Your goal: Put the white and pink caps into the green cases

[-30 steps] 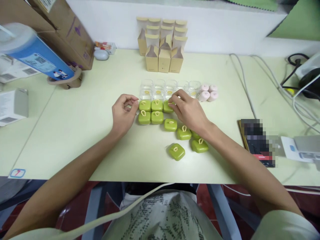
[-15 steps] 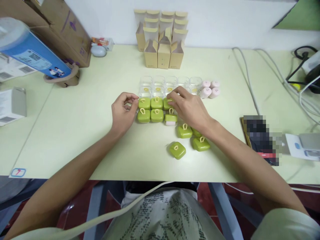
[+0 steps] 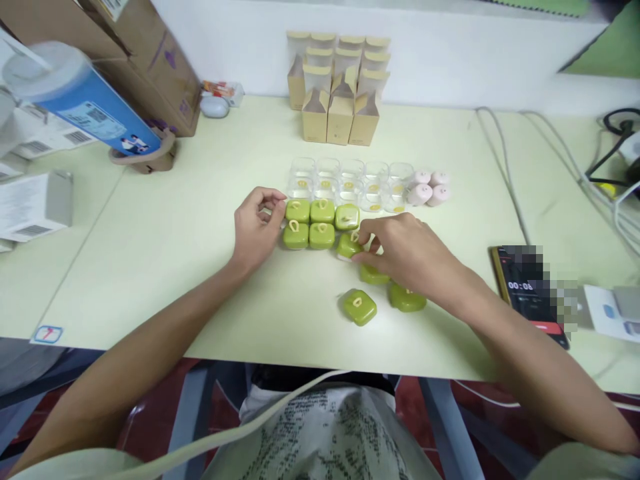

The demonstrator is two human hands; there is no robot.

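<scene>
Small glossy green cases with yellow loops stand in two rows at the table's middle. My left hand (image 3: 259,225) is at their left end, fingers curled and thumb tip against the upper left green case (image 3: 298,211); whether anything is in the fingers is hidden. Between thumb and fingertips of my right hand (image 3: 407,252) is the right end of a slightly tilted green case (image 3: 347,247) with a pale lower edge. Just above it sits another green case (image 3: 347,217). Under and beside the right hand lie a partly covered green case (image 3: 407,299) and a loose green case (image 3: 360,307).
Clear plastic cups (image 3: 353,175) stand in two rows behind the cases, with pale pink rounded pieces (image 3: 420,194) to their right. Open cardboard boxes (image 3: 340,120) are by the wall. A phone (image 3: 525,287) and cables lie right; a blue tub (image 3: 95,110) stands left.
My right hand has moved from the upper-row case toward the nearer one below it and grasps that case's right end. My left hand stays at the row's left end. The whole view has shifted slightly.
</scene>
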